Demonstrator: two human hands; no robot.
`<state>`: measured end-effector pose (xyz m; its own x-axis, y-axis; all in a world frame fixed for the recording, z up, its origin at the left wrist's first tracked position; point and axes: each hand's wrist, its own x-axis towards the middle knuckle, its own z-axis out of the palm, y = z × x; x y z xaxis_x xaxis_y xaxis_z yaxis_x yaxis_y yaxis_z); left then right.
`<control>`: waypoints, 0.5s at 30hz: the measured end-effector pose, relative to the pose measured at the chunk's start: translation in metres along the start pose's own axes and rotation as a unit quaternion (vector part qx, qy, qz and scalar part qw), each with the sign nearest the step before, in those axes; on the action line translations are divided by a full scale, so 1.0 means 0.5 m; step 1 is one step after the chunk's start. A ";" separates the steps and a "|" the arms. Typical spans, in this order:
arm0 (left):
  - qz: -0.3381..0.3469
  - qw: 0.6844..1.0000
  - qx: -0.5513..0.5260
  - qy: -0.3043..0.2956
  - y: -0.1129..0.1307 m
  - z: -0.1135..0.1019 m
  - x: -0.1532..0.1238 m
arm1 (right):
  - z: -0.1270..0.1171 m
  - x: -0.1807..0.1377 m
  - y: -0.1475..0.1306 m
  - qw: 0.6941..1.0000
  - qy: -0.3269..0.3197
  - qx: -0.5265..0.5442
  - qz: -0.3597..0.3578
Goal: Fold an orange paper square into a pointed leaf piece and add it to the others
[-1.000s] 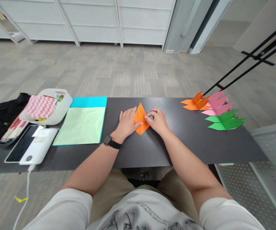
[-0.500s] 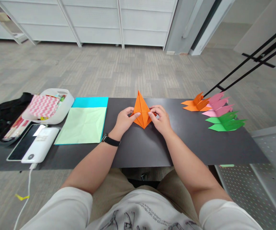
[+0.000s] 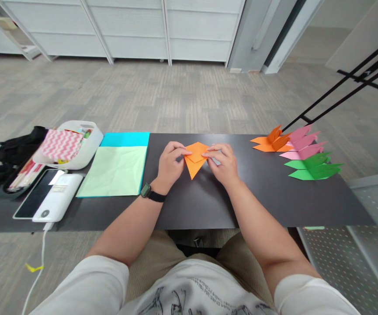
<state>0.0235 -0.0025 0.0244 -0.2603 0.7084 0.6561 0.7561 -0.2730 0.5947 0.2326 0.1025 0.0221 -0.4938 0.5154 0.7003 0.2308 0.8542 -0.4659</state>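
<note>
An orange folded paper piece (image 3: 195, 158) is held low over the black table (image 3: 261, 197), its point toward me. My left hand (image 3: 169, 164) pinches its left edge with curled fingers. My right hand (image 3: 223, 162) pinches its right edge the same way. A dark watch (image 3: 147, 191) sits on my left wrist. The paper's upper flap is bent down toward me.
Light green sheets on a cyan sheet (image 3: 115, 168) lie left of my hands. Further left stand a white basket with zigzag paper (image 3: 67, 146), a phone and a white power bank (image 3: 56, 201). Finished orange, pink and green paper shapes (image 3: 298, 153) lie at the right.
The orange piece lay flat under my hands, then was lifted upright. Now its tall upper point is folded down toward me and the piece sits lower.
</note>
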 end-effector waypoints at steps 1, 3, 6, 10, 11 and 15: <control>-0.011 1.000 0.004 -0.010 -0.004 0.002 -0.001 | 0.002 -0.002 0.004 1.000 -0.017 -0.013 0.000; -0.032 0.998 0.018 -0.044 -0.013 0.004 -0.002 | 0.007 -0.006 0.014 0.998 -0.053 -0.034 -0.004; -0.046 0.992 0.030 -0.118 -0.029 0.007 -0.003 | 0.012 -0.011 0.031 0.992 -0.114 -0.045 -0.004; -0.051 0.974 0.029 -0.220 -0.039 0.010 -0.004 | 0.015 -0.017 0.051 0.982 -0.186 -0.043 0.012; -0.053 0.969 0.032 -0.240 -0.039 0.011 -0.005 | 0.016 -0.018 0.054 0.978 -0.205 -0.037 0.014; -0.064 0.958 0.085 -0.264 -0.022 0.012 -0.008 | 0.023 -0.022 0.055 0.964 -0.266 -0.019 0.018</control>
<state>0.0198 0.0015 0.0122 -0.0509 0.9722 0.2286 0.8369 -0.0834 0.5409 0.2346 0.1194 -0.0048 -0.8425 0.4448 0.3040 0.2803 0.8437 -0.4578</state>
